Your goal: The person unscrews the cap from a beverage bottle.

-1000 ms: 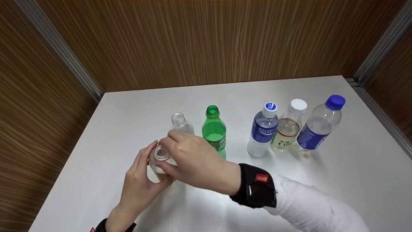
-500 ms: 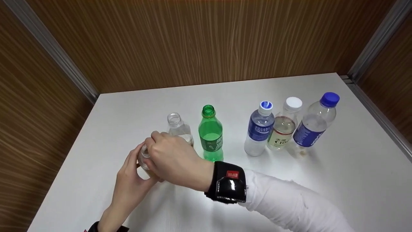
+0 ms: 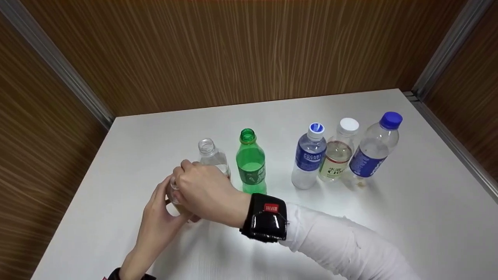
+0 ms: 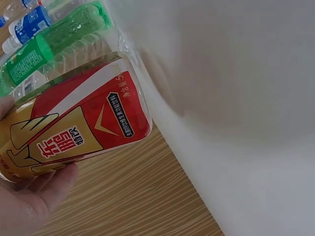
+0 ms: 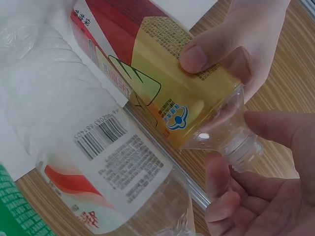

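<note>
My left hand (image 3: 157, 219) grips a drink bottle (image 4: 83, 115) with a red and gold label, its fingers and thumb round the label. In the right wrist view the bottle's threaded neck is capless and tilted. My right hand (image 3: 210, 190) reaches over its top, thumb on one side of the neck and curled fingers on the other, pinching it near the shoulder. From the head view, the right hand hides most of this bottle. Just behind stands a clear capless bottle (image 3: 214, 158), with a green capless bottle (image 3: 251, 163) to its right.
On the right of the white table (image 3: 163, 136) stand a blue-labelled bottle (image 3: 309, 157) with a white and blue cap, a white-capped bottle (image 3: 337, 157) and a blue-capped bottle (image 3: 371, 151). Wood-grain panels (image 3: 249, 50) enclose the table's back and sides.
My right hand has moved left and closed in over the bottle's mouth, which showed one second ago. Everything on the table has shifted slightly left in view.
</note>
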A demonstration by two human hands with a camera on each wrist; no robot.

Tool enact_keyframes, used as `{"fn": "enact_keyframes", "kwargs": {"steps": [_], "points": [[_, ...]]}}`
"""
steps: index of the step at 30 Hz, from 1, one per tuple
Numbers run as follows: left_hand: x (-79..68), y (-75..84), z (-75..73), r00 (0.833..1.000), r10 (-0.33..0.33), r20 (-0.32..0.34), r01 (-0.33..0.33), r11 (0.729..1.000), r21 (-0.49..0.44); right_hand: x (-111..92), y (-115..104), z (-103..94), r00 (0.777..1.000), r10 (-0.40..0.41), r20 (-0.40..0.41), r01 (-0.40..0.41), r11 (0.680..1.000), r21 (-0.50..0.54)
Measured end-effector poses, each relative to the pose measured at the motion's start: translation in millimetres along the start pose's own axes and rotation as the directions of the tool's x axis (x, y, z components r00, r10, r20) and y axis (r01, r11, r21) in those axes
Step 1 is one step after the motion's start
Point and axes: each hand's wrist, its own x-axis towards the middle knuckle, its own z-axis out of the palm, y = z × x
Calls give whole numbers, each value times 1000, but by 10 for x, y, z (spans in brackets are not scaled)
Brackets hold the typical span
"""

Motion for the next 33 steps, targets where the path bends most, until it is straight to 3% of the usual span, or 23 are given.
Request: {"fn": "enact_keyframes", "kwargs": {"steps": [11, 25, 33], "points": [[24, -22, 44, 1000, -15, 18, 15, 999, -36, 18, 29, 52, 1000, 17, 15, -16, 999, -28], [56, -47, 97, 997, -59, 43, 61, 997, -48, 31, 27, 109, 999, 8, -33, -11, 996, -90], [51, -57, 84, 996, -75, 49, 77, 996, -49, 43, 18, 112, 999, 8, -38, -10, 997, -77]]}}
